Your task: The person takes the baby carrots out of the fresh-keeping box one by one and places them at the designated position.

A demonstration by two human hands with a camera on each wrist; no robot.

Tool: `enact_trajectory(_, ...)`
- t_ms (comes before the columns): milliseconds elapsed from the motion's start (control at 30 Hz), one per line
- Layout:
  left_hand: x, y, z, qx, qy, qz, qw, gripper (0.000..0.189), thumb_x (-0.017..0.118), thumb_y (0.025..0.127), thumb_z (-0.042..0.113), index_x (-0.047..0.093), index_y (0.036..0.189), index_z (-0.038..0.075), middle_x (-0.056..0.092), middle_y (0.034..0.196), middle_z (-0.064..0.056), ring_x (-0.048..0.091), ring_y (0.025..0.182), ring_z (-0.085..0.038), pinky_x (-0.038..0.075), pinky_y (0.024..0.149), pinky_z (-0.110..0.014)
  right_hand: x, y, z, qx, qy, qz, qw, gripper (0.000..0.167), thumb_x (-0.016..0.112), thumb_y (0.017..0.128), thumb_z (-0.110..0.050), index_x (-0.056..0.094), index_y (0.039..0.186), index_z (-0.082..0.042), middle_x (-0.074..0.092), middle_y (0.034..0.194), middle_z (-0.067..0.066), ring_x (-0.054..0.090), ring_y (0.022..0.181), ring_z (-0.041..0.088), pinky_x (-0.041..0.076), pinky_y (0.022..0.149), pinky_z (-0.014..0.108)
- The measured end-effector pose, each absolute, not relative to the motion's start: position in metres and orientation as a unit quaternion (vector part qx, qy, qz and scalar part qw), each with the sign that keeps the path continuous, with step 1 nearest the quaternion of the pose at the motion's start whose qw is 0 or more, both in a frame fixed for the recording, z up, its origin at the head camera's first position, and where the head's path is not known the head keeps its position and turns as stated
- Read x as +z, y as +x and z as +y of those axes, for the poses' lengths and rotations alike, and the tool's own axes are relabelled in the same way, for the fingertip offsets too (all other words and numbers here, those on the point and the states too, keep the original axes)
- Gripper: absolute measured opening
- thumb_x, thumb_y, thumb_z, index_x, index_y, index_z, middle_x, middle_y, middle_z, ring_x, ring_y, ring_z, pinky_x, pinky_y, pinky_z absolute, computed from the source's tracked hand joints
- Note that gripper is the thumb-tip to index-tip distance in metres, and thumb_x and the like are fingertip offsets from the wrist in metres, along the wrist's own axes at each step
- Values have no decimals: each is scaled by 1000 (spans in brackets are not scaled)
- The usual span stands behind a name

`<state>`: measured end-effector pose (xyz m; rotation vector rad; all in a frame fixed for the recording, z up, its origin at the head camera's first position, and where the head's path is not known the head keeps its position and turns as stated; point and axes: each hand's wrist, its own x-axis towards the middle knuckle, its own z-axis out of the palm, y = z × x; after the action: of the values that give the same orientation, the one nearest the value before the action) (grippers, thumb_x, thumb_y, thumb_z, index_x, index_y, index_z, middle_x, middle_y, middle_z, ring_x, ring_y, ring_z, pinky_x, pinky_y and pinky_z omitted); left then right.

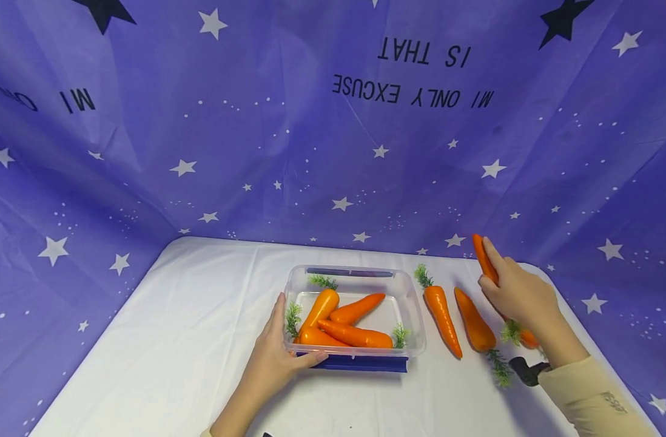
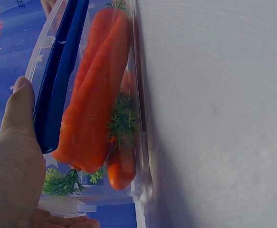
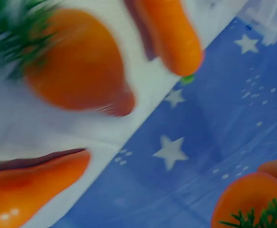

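Observation:
My left hand [image 1: 273, 364] grips the near left corner of a clear plastic box [image 1: 416, 315], thumb at the front rim, fingers along the left wall. A blue latch flap [image 1: 360, 363] runs along the box's front. Several toy carrots [image 1: 360, 335] with green tufts lie inside, also visible through the wall in the left wrist view. To the right of the box, my right hand [image 1: 521, 297] holds another carrot [image 1: 484, 258] above the table, its tip pointing away. The right wrist view shows that carrot's thick, tufted end [image 3: 247, 199] beside a fingertip.
Right of the box, one carrot [image 1: 443, 318] lies with its tuft at the far end, another carrot [image 1: 477, 325] with its tuft at the near end. A third carrot [image 1: 528, 338] is partly under my right arm. A purple star-patterned cloth [image 1: 289, 182] hangs behind the white table [image 1: 174, 340].

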<state>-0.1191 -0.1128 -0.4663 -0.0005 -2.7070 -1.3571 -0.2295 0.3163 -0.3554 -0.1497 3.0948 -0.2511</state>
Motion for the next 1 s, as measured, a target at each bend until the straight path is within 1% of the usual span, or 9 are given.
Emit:
enact_trajectory(200,-466,-119,-113,-450,-2,-891,57,139,82,58,72,6,161,16,20,165,-13,29,149,-36,33,116,-58,-369,-232,340,-76,-46,994,60,90,55,97,-44,-5,160,-20,49,135,34,54,67,24,42,50,32)
enact_trajectory(333,-467,-120,-113,-447,-1,-893,55,140,81,58,73,5,161,17,19,165,-13,29,148,-36,33,116,-58,-378,-232,350,-63,-41,994,83,90,55,97,-47,-3,160,-20,46,139,36,58,74,30,45,52,36)
enact_trajectory(433,-467,-120,-113,-447,-2,-893,55,140,81,58,74,4,161,18,19,166,-13,29,149,-36,33,116,-58,-385,-231,356,-59,-38,992,106,88,54,97,-44,0,160,-18,44,140,38,58,74,30,46,54,36)
enact_trajectory(600,-466,-120,-113,-452,-3,-890,56,139,82,59,72,4,161,19,19,166,-12,28,149,-35,32,116,-57,-396,-229,364,-54,-47,991,114,81,55,96,-36,10,160,-13,48,135,38,58,80,34,51,61,45)
enact_trajectory(700,-467,-120,-113,-453,-3,-890,56,139,82,59,72,4,161,19,19,166,-12,28,149,-35,32,117,-57,-402,-228,369,-40,-56,991,113,80,56,96,-37,14,160,-13,51,133,37,60,88,43,53,67,57)
enact_trajectory(767,-467,-120,-113,-451,-4,-891,57,139,81,59,73,4,161,19,19,166,-12,28,149,-35,32,116,-57,-405,-228,372,-31,-59,991,118,79,56,96,-38,15,159,-13,51,134,36,61,96,50,52,71,61)
enact_trajectory(833,-467,-120,-114,-450,-4,-891,57,139,81,59,73,4,161,19,19,166,-12,29,149,-35,32,116,-57,-408,-227,372,-22,-63,991,120,78,55,96,-39,17,159,-12,49,138,36,56,110,57,49,79,68)
enact_trajectory(933,-468,-120,-114,-448,-5,-892,58,139,81,59,73,4,161,19,19,166,-12,29,149,-35,33,116,-57,-410,-226,373,-17,-68,989,129,76,55,97,-38,20,158,-10,48,140,36,52,117,58,47,85,71)
enact_trajectory(1000,-468,-120,-114,-449,-5,-892,58,139,81,59,73,4,161,19,19,166,-12,28,149,-35,32,116,-57,-412,-225,373,-19,-71,988,137,75,55,97,-38,20,158,-9,48,139,36,54,115,57,47,86,70)
